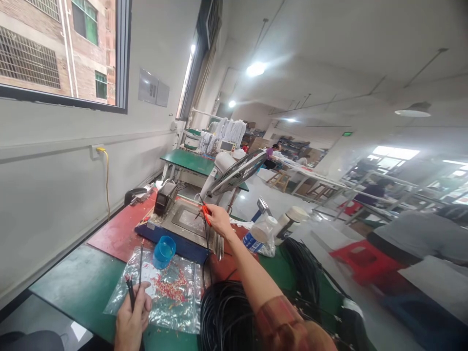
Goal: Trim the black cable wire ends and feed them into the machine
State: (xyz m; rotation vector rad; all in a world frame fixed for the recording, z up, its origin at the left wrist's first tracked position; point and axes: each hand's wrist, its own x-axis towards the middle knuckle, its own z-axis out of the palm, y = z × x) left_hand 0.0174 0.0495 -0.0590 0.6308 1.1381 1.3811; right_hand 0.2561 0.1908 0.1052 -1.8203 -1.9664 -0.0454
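My left hand (133, 314) rests at the near edge of the green table, closed round a thin black cable (140, 263) that stands up from the fist. My right hand (218, 219) reaches out over the solder pot machine (183, 226), pinching red-tipped black wires (205, 214) just above its metal tray. A blue cup (164, 251) sits by the machine. A clear plastic bag (164, 292) strewn with red insulation bits lies between my hands. A thick bundle of black cables (226, 314) lies under my right forearm.
A desk fan (237, 171) stands behind the machine. Plastic bottles (258, 236) and white jars (292, 217) sit to the right. A red mat (117, 229) covers part of the table. Red stools (361, 261) and other workbenches with people fill the room beyond.
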